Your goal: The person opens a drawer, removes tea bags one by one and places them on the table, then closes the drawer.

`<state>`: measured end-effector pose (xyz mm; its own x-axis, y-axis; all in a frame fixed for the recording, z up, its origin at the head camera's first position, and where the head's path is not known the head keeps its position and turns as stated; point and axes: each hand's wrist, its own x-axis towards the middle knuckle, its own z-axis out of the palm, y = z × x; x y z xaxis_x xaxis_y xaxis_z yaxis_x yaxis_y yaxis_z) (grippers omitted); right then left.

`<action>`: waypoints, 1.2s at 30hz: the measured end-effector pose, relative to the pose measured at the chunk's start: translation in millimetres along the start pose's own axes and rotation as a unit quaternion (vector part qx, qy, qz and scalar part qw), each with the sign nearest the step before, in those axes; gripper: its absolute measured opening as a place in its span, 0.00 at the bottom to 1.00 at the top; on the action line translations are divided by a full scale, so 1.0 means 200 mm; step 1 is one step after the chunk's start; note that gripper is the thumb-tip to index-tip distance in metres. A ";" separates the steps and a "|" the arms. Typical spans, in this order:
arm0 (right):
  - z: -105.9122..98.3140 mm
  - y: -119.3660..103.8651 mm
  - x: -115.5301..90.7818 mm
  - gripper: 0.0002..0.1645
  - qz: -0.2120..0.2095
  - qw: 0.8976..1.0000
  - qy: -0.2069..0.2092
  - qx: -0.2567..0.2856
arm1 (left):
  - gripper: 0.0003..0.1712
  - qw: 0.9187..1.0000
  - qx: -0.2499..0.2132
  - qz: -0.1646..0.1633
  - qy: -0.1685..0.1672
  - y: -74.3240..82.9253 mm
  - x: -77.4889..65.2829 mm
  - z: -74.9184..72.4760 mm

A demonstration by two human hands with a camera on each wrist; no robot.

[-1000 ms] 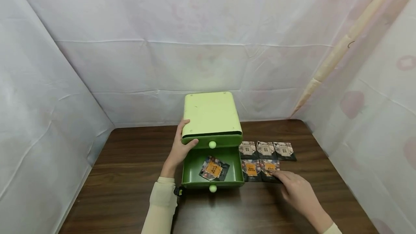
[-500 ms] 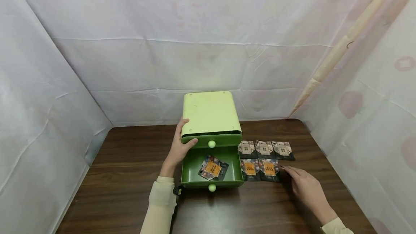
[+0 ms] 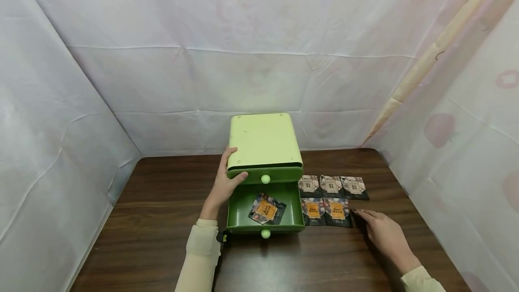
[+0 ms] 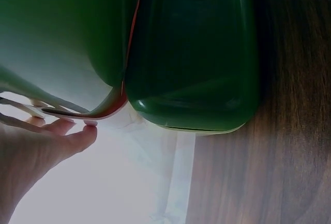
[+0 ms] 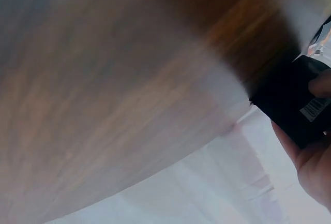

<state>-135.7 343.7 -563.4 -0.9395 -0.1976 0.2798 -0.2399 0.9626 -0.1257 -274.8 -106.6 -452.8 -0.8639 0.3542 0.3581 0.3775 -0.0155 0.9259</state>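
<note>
A light green two-drawer cabinet [image 3: 263, 141] stands at the back of the table. My left hand [image 3: 221, 188] grips its left front edge, the thumb lying on the front of the upper drawer [image 3: 284, 175]. The lower drawer [image 3: 237, 213] is pulled out, and a black packet with an orange label [image 3: 266, 210] lies tilted inside. On the right, my right hand [image 3: 387, 235] pinches a black packet with a barcode [image 5: 292, 102] between thumb and fingers. It is beside the front row's rightmost orange-label packet [image 3: 338, 212]; from above the hand mostly hides the held packet.
Right of the drawer, another orange-label packet [image 3: 313, 211] completes the front row. Behind it lie three beige-label packets [image 3: 331, 186] in a row. The dark wood table [image 3: 162, 220] meets white printed sheeting [image 3: 243, 80] at the back and sides.
My right hand has moved right, off the front row's right packet to just beside it, and has stayed about there since. My left hand keeps its grip on the cabinet.
</note>
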 end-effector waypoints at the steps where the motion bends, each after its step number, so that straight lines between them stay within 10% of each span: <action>1: 0.00 0.01 0.00 0.28 0.002 1.000 -0.007 0.003 | 0.40 1.000 0.000 -0.001 0.000 0.00 0.00 0.00; 16: 0.01 0.06 0.03 0.34 0.009 0.992 -0.110 0.063 | 0.40 1.000 0.001 -0.003 0.001 -0.01 0.00 0.00; 36: 0.02 0.07 0.08 0.35 0.034 0.990 -0.128 0.054 | 0.40 1.000 -0.002 -0.002 0.000 0.00 0.00 0.00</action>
<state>-155.6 353.1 -565.4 -0.9823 -0.1863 0.0195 -0.1855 0.9527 -0.2407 -274.7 -106.4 -452.5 -0.8653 0.3538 0.3550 0.3731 -0.0183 0.9276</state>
